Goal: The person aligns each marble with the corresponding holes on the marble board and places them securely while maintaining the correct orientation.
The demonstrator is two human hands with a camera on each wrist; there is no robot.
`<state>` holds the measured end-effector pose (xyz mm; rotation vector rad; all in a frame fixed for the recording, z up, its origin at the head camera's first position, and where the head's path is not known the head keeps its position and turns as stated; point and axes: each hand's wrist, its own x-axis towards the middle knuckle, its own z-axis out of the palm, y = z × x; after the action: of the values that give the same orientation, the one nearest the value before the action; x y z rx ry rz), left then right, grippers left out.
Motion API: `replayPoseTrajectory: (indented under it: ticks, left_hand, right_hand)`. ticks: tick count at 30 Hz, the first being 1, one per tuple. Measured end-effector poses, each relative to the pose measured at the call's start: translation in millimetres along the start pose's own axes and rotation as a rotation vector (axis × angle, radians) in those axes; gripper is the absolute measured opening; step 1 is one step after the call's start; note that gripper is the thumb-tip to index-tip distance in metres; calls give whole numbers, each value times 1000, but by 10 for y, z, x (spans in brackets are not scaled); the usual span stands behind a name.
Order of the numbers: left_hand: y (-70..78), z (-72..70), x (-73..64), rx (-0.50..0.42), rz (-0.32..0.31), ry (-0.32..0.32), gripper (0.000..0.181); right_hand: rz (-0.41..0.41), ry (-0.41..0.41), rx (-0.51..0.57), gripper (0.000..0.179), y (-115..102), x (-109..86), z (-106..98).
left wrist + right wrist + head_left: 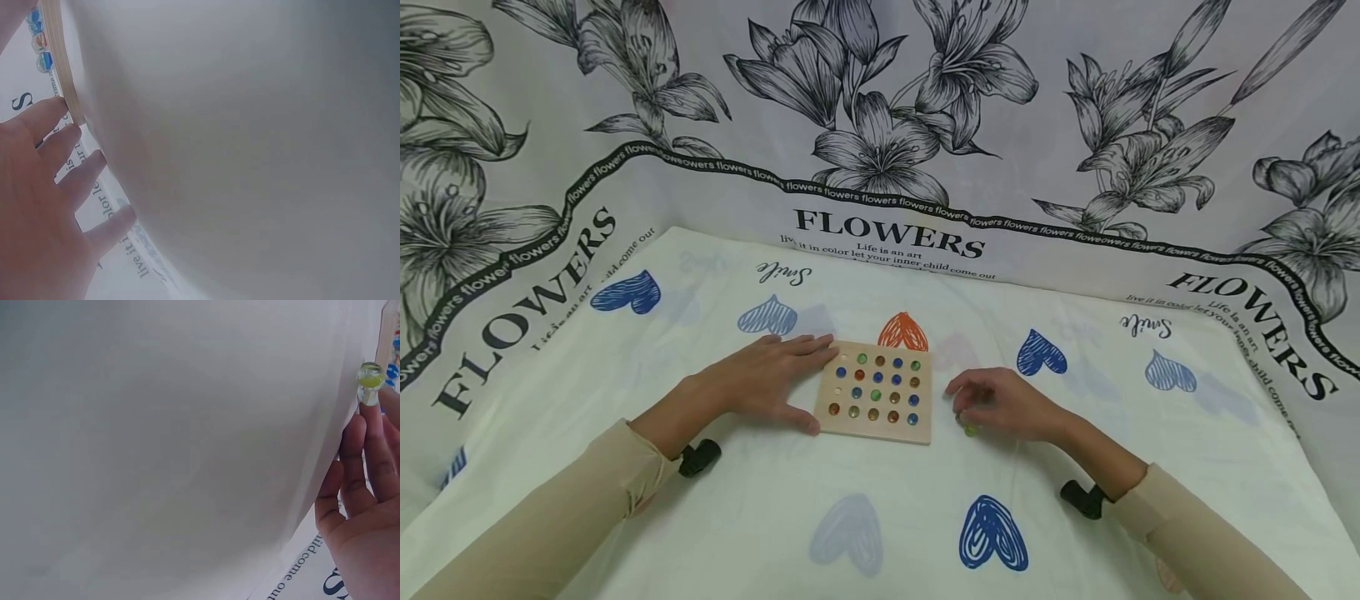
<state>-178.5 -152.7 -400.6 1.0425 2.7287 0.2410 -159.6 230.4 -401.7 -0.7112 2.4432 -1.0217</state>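
A light wooden board (880, 432) lies on the white cloth with rows of round hollows, most of them filled with coloured glass marbles. My left hand (775, 375) rests at the board's left edge, its fingers spread, thumb near the lower corner and fingertips at the upper one. The board's edge (62, 69) shows beside these fingers in the left wrist view. To the right of the board, my right hand (1003, 404) is curled low over the cloth. Between its thumb and fingertip is a clear yellow-green marble (370, 375), with another clear glassy piece (367, 395) just against it.
The white cloth (737, 517) carries printed hearts, among them an orange heart (904, 332) behind the board and a dark blue heart (992, 533) in front. A flower-printed fabric (880, 150) rises behind. Small black wrist devices (700, 458) hang under both forearms.
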Motion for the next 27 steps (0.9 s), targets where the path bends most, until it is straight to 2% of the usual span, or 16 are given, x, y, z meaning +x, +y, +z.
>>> replayPoseTrajectory:
  ticks: [15, 27]
  left_hand:
    - [9, -5, 2, 3, -4, -8, 111]
    - [5, -8, -2, 0, 2, -7, 111]
  right_hand:
    - [11, 15, -35, 29, -50, 13, 19]
    - [-82, 55, -23, 30, -142, 164, 91]
